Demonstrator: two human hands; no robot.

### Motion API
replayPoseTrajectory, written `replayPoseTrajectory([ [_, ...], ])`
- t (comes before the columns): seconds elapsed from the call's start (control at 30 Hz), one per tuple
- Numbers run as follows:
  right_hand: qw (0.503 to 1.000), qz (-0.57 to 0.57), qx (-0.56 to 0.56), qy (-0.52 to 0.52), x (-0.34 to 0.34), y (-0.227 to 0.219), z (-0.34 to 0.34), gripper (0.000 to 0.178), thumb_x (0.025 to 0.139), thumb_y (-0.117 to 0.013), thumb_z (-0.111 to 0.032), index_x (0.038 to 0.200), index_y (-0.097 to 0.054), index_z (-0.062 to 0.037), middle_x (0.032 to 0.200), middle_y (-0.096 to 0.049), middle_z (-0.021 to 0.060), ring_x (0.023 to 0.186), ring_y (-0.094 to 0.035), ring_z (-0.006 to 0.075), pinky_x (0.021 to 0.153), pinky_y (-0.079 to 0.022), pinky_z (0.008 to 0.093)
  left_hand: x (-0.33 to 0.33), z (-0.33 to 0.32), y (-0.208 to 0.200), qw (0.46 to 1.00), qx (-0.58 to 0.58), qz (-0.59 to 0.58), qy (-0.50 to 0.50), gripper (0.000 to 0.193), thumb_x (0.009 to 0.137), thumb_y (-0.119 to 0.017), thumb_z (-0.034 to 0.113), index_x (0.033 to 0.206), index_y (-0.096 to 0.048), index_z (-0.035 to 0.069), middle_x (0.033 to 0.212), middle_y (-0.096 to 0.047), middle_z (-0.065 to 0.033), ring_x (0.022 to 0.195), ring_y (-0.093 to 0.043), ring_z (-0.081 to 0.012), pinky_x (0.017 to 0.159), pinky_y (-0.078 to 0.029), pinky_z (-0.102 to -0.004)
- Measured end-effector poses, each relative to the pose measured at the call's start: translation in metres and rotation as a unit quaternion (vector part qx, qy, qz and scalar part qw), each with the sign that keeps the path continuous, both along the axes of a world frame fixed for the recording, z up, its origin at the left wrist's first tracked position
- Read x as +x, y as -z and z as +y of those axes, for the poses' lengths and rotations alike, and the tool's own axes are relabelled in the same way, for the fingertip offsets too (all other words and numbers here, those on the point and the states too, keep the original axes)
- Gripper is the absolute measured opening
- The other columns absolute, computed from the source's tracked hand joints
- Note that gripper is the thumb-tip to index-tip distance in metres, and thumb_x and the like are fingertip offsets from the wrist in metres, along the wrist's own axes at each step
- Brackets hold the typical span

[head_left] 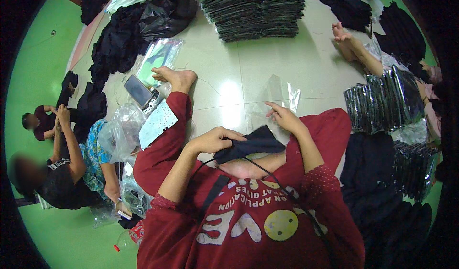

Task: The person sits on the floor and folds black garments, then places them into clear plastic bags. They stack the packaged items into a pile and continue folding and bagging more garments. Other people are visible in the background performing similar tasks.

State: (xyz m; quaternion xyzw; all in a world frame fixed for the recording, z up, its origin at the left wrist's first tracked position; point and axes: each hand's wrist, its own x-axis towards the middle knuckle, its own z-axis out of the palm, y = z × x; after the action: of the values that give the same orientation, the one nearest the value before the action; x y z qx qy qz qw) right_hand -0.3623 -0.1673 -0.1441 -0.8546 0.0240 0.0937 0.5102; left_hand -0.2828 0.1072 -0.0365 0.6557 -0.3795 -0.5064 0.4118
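Observation:
A folded black cloth [256,143] lies over my crossed legs. My left hand [217,140] grips its left end, with the fingers on top and the thumb side hidden. Above the cloth's right end hovers my right hand [286,119], empty, its fingers apart and the index finger stretched out. Just beyond that hand a clear plastic bag [275,94] rests on the tiled floor; its faint outline makes its full extent hard to see.
Ahead stand tall stacks of packed black goods [253,13]. More packed bundles [377,99] and dark cloth [368,168] are at my right. To the left are a phone [138,90], a paper sheet of stickers [158,124], clear bags [125,125] and seated people. Another person's foot [351,46] extends at far right.

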Motion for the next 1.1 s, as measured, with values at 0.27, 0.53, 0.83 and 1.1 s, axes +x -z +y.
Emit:
replayPoseTrajectory([
  [0.27, 0.999, -0.033, 0.017, -0.005, 0.004, -0.001, 0.003, 0.052, 0.085, -0.039, 0.005, 0.133, -0.042, -0.0120, 0.097, -0.065, 0.0114, 0.081, -0.060, 0.0188, 0.079, -0.048, 0.0308, 0.007, 0.014, 0.008, 0.994, 0.026, -0.043, -0.094, 0.043, 0.072, -0.046, -0.003, 0.113, -0.059, -0.004, 0.119, -0.059, -0.0167, 0.107, -0.057, -0.0228, 0.095, -0.042, -0.0300],
  [0.53, 0.997, -0.066, 0.016, -0.031, 0.029, -0.010, 0.013, 0.051, 0.080, -0.040, 0.006, 0.127, -0.048, -0.0113, 0.097, -0.065, 0.0143, 0.091, -0.062, 0.0324, 0.083, -0.046, 0.0381, -0.015, -0.002, 0.015, 0.946, 0.134, -0.235, -0.181, 0.038, 0.074, -0.047, -0.001, 0.109, -0.062, -0.002, 0.108, -0.064, -0.0190, 0.097, -0.063, -0.0283, 0.088, -0.047, -0.0339],
  [0.83, 0.996, -0.031, -0.014, -0.082, 0.077, -0.010, 0.035, 0.058, 0.081, -0.042, 0.003, 0.136, -0.036, -0.0118, 0.106, -0.063, 0.0147, 0.094, -0.061, 0.0287, 0.086, -0.045, 0.0361, -0.024, -0.014, 0.037, 0.895, 0.136, -0.352, -0.238, 0.034, 0.074, -0.050, 0.004, 0.105, -0.064, -0.001, 0.112, -0.061, -0.0181, 0.097, -0.061, -0.0348, 0.090, -0.046, -0.0383],
  [1.1, 0.998, -0.014, 0.006, -0.061, 0.094, -0.042, 0.002, 0.065, 0.089, -0.048, -0.008, 0.146, -0.015, -0.0121, 0.125, -0.054, 0.0127, 0.105, -0.056, 0.0245, 0.091, -0.043, 0.0343, -0.005, -0.027, 0.070, 0.900, 0.113, -0.275, -0.320, 0.037, 0.075, -0.050, 0.005, 0.110, -0.062, -0.002, 0.103, -0.064, -0.0217, 0.094, -0.064, -0.0323, 0.086, -0.048, -0.0359],
])
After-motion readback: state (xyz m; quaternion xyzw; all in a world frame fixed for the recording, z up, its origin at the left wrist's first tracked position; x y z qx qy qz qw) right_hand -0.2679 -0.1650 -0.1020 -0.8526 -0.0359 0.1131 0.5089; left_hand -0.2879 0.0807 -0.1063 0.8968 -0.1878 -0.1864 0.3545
